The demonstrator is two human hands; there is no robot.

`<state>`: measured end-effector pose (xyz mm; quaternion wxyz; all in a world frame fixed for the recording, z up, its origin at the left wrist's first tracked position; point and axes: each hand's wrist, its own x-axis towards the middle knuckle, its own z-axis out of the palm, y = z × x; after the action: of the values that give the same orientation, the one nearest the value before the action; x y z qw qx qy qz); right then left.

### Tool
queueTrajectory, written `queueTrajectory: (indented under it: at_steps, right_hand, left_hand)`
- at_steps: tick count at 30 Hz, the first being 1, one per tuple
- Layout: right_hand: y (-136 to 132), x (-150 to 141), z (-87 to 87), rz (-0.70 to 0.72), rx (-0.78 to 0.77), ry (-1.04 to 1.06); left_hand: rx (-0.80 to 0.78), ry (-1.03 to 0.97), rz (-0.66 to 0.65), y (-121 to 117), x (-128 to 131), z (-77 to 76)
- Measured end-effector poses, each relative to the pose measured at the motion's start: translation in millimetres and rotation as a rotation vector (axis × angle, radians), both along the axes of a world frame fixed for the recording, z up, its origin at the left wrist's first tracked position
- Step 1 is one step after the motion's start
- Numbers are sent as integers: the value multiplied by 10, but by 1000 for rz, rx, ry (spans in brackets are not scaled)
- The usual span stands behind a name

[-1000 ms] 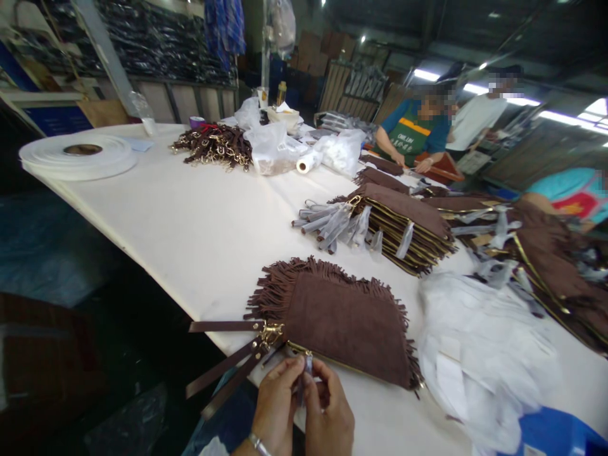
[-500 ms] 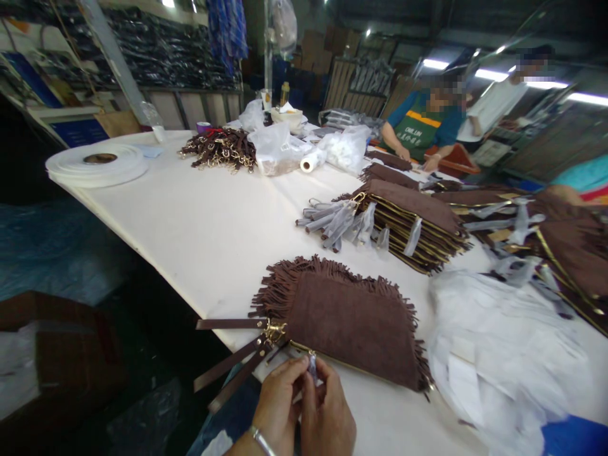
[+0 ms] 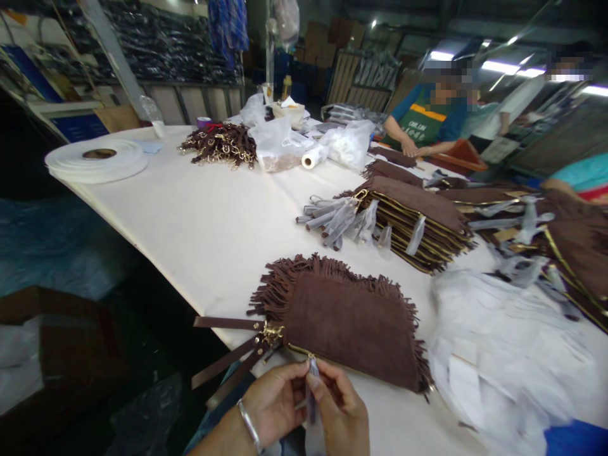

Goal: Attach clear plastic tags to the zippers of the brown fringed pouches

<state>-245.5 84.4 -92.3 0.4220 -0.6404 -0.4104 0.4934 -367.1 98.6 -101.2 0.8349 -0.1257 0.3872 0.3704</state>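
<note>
In front of me a brown fringed pouch (image 3: 354, 316) lies flat, its gold zipper edge toward me. My left hand (image 3: 273, 405), with a silver bangle at the wrist, is closed, thumb and fingertip pinching the top of a clear plastic sleeve (image 3: 312, 405) at the zipper pull (image 3: 311, 356). Thumb and fingers of my right hand (image 3: 344, 408) are shut on the same sleeve from the other side. The sleeve hangs down between my palms, with something dark inside it. Brown straps (image 3: 223, 362) with a gold clasp (image 3: 273, 330) stick out at the pouch's left corner, past the table edge.
Stacked brown pouches (image 3: 418, 218) with plastic-wrapped pulls lie behind. White plastic bags (image 3: 503, 354) are heaped at right. A white tape roll (image 3: 97, 158) and a pile of straps with clasps (image 3: 218, 144) lie farther back. A co-worker (image 3: 422, 123) stands across the white table (image 3: 190, 215).
My hands have spread slightly, and more of the plastic sleeve now shows, stretching down from the zipper pull. The pouch stays in nearly the same place. The co-worker's hands have come together.
</note>
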Motion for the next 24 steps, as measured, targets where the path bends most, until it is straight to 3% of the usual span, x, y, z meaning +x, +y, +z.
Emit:
queueTrajectory:
  at_steps: [5, 11, 21, 24]
  right_hand:
    - [-8, 29, 8, -83, -36, 139]
    - [2, 51, 28, -57, -104, 205]
    - [28, 42, 81, -44, -152, 141]
    - [29, 48, 84, -44, -184, 206]
  left_hand:
    - [52, -121, -99, 30, -39, -57]
    - [116, -180, -163, 94, -80, -35]
    - [215, -433, -22, 27, 65, -32]
    - [215, -518, -11, 43, 84, -47]
